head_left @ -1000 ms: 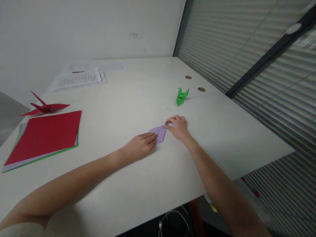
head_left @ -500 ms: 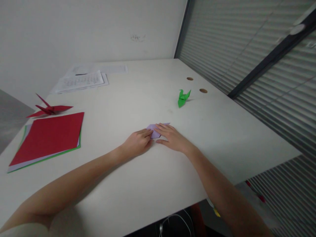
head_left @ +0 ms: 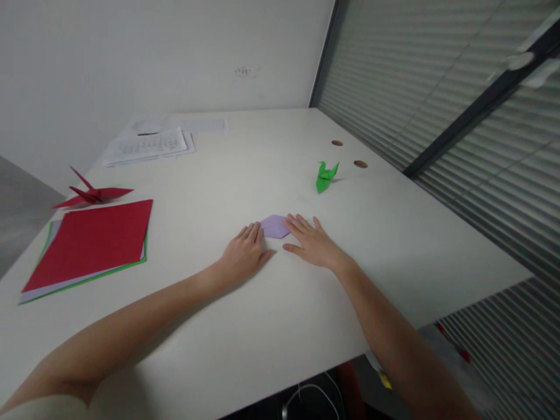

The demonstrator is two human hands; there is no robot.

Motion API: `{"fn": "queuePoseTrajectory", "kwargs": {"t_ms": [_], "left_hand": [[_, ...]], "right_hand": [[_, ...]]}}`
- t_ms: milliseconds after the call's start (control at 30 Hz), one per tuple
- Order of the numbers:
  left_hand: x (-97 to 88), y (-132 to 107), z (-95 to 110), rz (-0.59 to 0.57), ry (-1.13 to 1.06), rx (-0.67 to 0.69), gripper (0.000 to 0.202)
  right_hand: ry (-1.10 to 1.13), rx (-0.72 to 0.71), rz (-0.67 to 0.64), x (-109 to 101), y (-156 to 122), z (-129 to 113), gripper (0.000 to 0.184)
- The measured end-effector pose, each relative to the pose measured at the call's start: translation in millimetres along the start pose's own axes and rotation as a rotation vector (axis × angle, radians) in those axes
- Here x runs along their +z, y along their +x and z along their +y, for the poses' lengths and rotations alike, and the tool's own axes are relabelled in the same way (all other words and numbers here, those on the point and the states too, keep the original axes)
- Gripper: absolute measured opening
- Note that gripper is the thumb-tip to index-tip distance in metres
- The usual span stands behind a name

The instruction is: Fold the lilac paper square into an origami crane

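Note:
A small folded piece of lilac paper (head_left: 275,226) lies flat on the white table (head_left: 271,315). My left hand (head_left: 243,255) rests palm down at its left edge, fingers stretched out and touching the paper. Flat at the paper's right edge is my right hand (head_left: 310,244), its fingers spread and the fingertips pressing on the paper. Neither hand holds anything.
A green origami crane (head_left: 325,176) stands beyond the hands. A stack of coloured sheets, red on top (head_left: 90,245), lies at the left with a red origami crane (head_left: 91,192) behind it. Printed papers (head_left: 149,146) lie at the back. Two brown holes (head_left: 360,164) near the blinds.
My right hand moved from the paper's far right tip toward me and flattened on its right edge. The left hand drew back slightly. The paper now shows a shorter, folded shape.

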State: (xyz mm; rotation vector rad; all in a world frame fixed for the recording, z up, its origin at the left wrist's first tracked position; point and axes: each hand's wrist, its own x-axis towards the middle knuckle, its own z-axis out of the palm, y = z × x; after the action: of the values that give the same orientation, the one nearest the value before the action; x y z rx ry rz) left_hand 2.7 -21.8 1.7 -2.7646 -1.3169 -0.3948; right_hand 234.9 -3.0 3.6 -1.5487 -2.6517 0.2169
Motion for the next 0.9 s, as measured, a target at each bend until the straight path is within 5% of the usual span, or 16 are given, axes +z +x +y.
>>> {"fn": "queuePoseTrajectory", "kwargs": {"t_ms": [433, 567, 900], "left_hand": [[7.3, -0.7, -1.6, 0.025, -0.032, 0.017, 0.078], [4.0, 0.0, -1.6, -0.006, 0.007, 0.019, 0.077], [-0.3, 0.2, 0.4, -0.027, 0.063, -0.01, 0.08]], "right_hand": [[-0.018, -0.06, 0.101, -7.8, -4.1, -11.9, 0.079], [0.033, -0.183, 0.042, -12.0, -5.8, -22.2, 0.079], [0.12, -0.07, -0.083, -17.1, -11.9, 3.3, 0.061]]}}
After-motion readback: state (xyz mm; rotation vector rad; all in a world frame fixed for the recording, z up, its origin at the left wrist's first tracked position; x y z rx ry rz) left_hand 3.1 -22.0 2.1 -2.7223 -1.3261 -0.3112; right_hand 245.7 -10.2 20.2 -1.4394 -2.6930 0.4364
